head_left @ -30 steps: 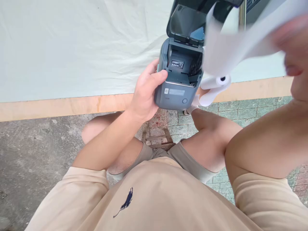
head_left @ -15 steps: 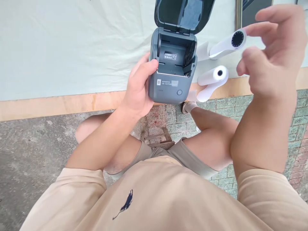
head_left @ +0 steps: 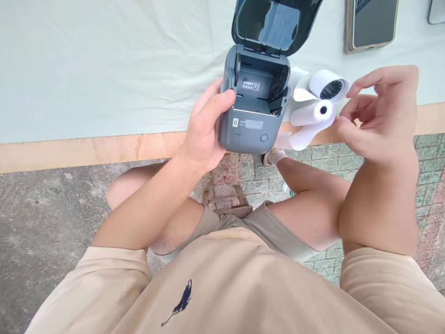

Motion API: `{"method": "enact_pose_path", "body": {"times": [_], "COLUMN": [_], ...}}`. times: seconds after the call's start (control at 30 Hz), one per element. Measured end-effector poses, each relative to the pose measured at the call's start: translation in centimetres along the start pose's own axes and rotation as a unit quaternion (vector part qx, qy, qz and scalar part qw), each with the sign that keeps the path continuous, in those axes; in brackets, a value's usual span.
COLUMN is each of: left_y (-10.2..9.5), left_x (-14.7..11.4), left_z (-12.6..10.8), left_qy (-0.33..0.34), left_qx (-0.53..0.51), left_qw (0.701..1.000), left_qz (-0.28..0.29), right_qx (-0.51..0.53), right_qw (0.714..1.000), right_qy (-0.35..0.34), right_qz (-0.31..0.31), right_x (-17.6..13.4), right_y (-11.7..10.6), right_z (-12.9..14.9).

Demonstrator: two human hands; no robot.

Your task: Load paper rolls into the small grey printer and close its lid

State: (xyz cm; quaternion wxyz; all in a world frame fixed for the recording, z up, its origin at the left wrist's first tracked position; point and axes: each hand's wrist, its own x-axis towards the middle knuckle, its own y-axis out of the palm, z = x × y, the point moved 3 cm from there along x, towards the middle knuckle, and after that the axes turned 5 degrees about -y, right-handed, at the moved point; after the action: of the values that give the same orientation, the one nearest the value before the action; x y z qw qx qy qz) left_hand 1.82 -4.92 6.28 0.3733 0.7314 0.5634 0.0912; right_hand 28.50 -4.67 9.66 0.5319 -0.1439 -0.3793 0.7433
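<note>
My left hand is closed around the left side of a dark grey portable label printer, thumb on its front edge. The printer's dark see-through lid stands raised, and the paper bay inside holds no roll. To the right lie two white paper rolls with loose tails: one with a wide dark core, and in front of it one with a small dark core. My right hand is beside them, fingers curved and apart, with thumb and index tips close to the rolls' right ends.
A phone lies on the white-covered table at the back right, with part of a grey object at the corner. The table's wooden edge runs across in front of my knees. A wooden stool shows between my legs.
My right hand has come down and left, close to the small-core roll. The wide-core roll has turned and now sits against the small-core one. The printer appears slightly further right, lid still raised.
</note>
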Motion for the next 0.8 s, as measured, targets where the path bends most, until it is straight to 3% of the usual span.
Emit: {"method": "enact_pose_path", "body": {"times": [0.13,0.23,0.43,0.6,0.8], "left_y": [0.0,0.0,0.1,0.1,0.0], "left_x": [0.0,0.1,0.2,0.2,0.0], "left_z": [0.0,0.1,0.2,-0.1,-0.1], "left_qy": [-0.005,-0.007,-0.002,-0.003,-0.008], "left_qx": [0.002,0.004,-0.003,0.015,0.021], "left_qw": [1.0,1.0,1.0,1.0,0.999], "left_qz": [-0.012,-0.019,-0.015,-0.024,-0.036], "right_qx": [-0.141,-0.189,-0.186,-0.108,-0.072], "right_qw": [0.987,0.981,0.982,0.989,0.996], "right_qy": [-0.077,-0.045,0.009,-0.023,-0.027], "right_qz": [0.001,-0.009,-0.031,-0.095,0.041], "right_x": [0.5,1.2,2.4,1.2,0.8], "right_y": [0.2,0.3,0.7,-0.3,1.1], "right_z": [0.2,-0.1,0.0,0.0,-0.1]}}
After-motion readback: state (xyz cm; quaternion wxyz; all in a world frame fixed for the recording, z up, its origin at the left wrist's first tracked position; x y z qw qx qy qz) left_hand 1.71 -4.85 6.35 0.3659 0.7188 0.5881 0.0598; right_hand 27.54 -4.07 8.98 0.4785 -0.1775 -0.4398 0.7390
